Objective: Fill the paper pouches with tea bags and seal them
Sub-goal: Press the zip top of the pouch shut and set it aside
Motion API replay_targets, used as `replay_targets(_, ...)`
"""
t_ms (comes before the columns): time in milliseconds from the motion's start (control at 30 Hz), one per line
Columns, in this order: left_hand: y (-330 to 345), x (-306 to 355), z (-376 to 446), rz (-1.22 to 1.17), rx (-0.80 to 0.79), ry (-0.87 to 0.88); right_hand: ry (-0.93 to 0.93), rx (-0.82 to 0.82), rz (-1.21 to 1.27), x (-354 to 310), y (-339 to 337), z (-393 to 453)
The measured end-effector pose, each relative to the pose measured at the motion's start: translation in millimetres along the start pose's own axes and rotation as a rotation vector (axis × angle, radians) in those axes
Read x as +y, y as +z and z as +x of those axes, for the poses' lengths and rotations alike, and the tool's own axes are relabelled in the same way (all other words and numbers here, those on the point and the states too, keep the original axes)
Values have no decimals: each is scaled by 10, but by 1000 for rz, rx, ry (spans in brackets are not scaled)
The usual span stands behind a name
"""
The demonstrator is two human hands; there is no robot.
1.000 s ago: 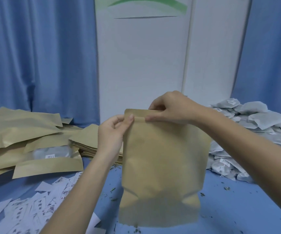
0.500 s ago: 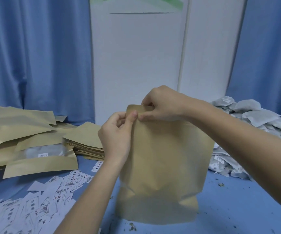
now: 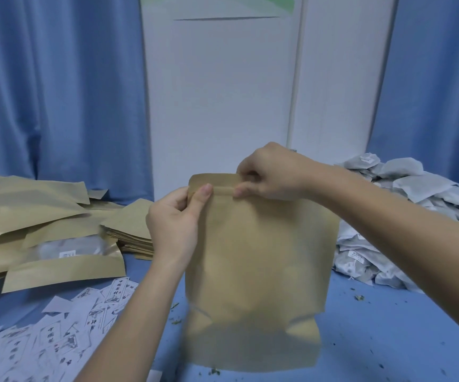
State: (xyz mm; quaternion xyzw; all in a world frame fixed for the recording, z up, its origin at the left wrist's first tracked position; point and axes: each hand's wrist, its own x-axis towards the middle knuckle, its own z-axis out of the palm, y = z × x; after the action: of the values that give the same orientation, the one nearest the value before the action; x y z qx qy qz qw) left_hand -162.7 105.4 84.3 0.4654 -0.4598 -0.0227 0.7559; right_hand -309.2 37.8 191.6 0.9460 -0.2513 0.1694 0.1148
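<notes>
A tall brown paper pouch (image 3: 258, 271) stands upright on the blue table (image 3: 388, 340), its plain back toward me. My left hand (image 3: 176, 224) pinches the pouch's top left corner, thumb on the seal strip. My right hand (image 3: 272, 172) pinches the seal strip a little right of the left thumb, fingers curled over the top edge. What is inside the pouch is hidden. A heap of grey-white tea bags (image 3: 404, 205) lies at the right, behind my right forearm.
Filled and flat brown pouches (image 3: 43, 244) lie piled at the left, one showing a clear window. Several printed white paper labels (image 3: 57, 334) are scattered at the front left. Loose tea crumbs dot the table. Blue curtains and a white panel stand behind.
My right hand has slid rightward along the pouch's top strip, away from the left thumb. The left hand keeps its pinch at the top left corner.
</notes>
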Motion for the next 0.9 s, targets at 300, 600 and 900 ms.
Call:
replay_targets(300,45,-59,23,-5,38,-1,-56,18,-31,198,29,-136)
replay_targets(600,-35,-166,113,-62,43,-60,15,68,15,595,140,-358)
replay_targets(900,-31,-202,144,-95,66,-90,171,75,-28,875,136,-555)
